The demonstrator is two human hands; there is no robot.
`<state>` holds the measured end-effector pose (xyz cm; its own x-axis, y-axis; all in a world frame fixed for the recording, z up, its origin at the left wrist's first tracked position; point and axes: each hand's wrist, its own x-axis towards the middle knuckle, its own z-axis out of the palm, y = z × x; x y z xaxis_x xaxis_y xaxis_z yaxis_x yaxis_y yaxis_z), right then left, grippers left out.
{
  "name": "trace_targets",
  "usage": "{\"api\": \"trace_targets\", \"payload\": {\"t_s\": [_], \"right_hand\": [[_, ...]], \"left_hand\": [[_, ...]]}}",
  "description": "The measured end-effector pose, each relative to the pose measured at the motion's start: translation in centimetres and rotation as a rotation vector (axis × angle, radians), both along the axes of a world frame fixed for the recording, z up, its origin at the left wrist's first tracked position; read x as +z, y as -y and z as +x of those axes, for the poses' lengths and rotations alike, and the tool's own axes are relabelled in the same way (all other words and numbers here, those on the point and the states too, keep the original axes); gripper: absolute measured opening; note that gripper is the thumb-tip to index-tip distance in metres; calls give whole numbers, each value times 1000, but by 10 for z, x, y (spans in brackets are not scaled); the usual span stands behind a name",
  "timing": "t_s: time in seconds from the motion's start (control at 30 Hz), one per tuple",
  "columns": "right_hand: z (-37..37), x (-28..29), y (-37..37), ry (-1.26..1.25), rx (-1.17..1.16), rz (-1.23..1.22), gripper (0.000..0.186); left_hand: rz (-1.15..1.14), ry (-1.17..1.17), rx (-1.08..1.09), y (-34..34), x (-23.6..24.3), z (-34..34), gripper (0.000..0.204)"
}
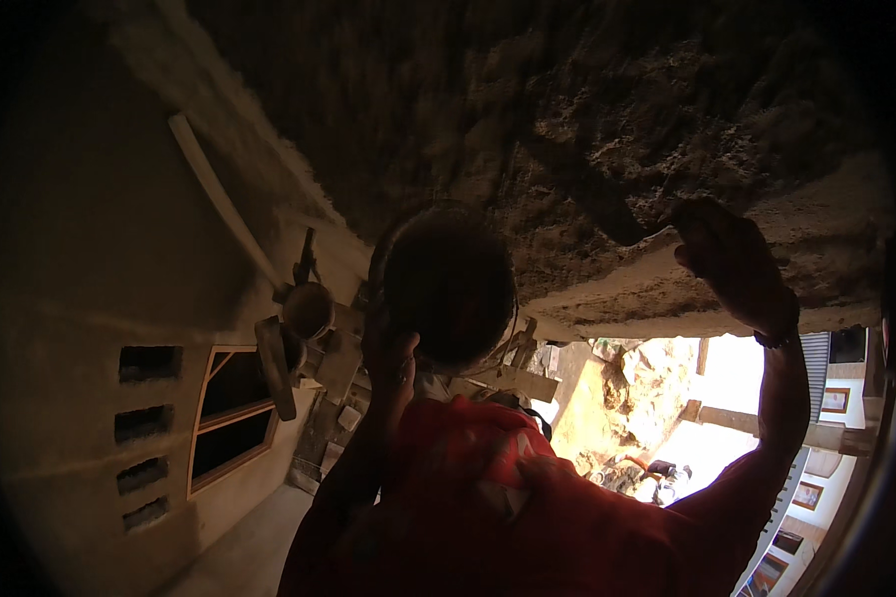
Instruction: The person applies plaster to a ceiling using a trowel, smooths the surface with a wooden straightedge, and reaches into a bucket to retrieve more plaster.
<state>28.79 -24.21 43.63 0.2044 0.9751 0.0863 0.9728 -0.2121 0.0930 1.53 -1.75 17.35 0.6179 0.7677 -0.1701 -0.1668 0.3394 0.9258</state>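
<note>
My left hand [392,353] grips a round dark bucket [446,289] at its side, thumb on the outside near the rim. The inside of the bucket is too dark to make out. Raised at the right, my right hand [732,261] is closed round what looks like a trowel, whose dark blade [607,211] lies close to the rough mortar surface [627,139]. Whether the blade touches that surface I cannot tell. A paler, smoother band [607,298] runs along the surface's lower edge.
Left of the bucket, a second round container [309,310] sits among boards, beside a short plank [275,368]. A long pale strip [219,194] leans on the left wall. That wall has a wood-framed window [234,416] and several vent slots. A bright opening [657,398] lies below right.
</note>
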Motion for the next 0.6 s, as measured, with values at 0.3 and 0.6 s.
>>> {"api": "trace_targets", "payload": {"t_s": [0.3,0.6], "right_hand": [[-53,-180,-44,-1801,-689,-172,32],[-87,-268,-109,-1822,-217,180,20]], "left_hand": [[123,-31,41,13,1,8,74],[399,-173,180,18,3,15,66]]}}
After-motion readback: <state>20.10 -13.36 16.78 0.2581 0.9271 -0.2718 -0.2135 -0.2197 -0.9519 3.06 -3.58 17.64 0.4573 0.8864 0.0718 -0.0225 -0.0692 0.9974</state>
